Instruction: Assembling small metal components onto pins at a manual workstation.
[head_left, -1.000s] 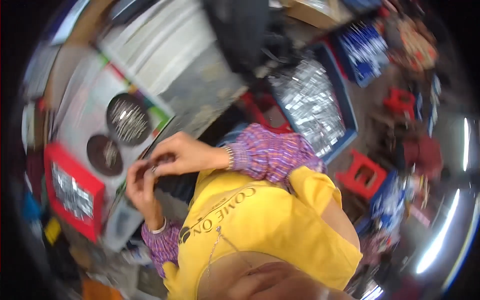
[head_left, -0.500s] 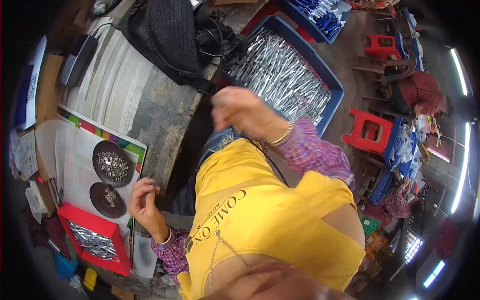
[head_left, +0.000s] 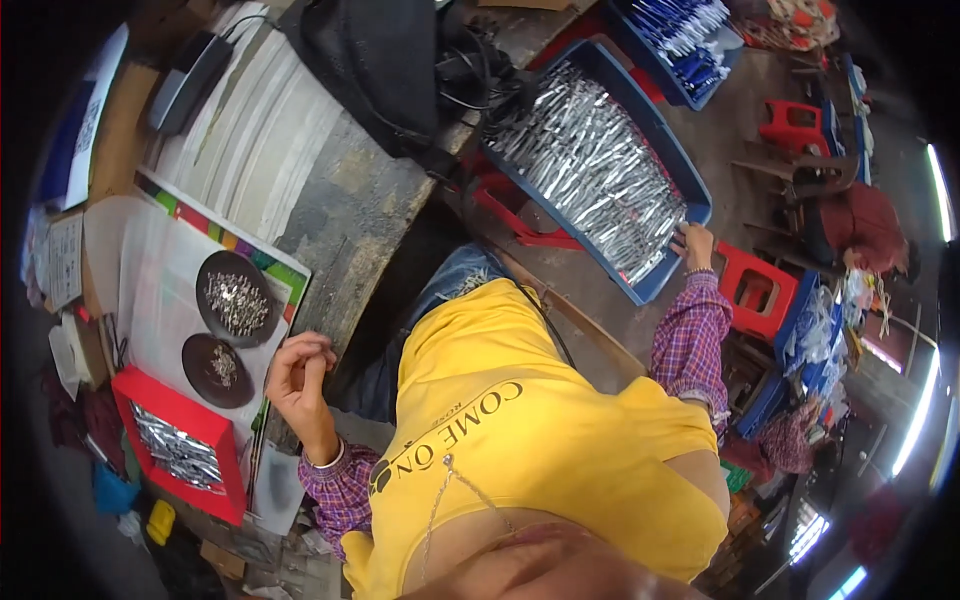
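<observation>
My left hand [head_left: 302,390] hovers by the wooden bench's edge, fingers curled toward the thumb. Whatever it may hold is hidden. Beside it on the bench are two dark round dishes [head_left: 207,268] of small metal parts. Next to them stands a red open box [head_left: 228,478] with slim silvery pieces inside. Out to the right, my right hand [head_left: 693,245] is at the corner of a blue plastic bin [head_left: 655,285], its fingers bent over the rim. Many long, shiny silvery pieces [head_left: 600,160] lie heaped in that bin.
A black mesh bag [head_left: 365,80] with cables lies on the bench [head_left: 345,210]. Red stools [head_left: 755,290] stand on the right, one under the bin. Another blue bin [head_left: 690,85] holds blue and white pieces. A co-worker [head_left: 865,230] sits at the far right.
My right hand has swung out to the right, from above my lap to the bin's near corner. My left hand stays curled by the bench. The whole view has shifted slightly.
</observation>
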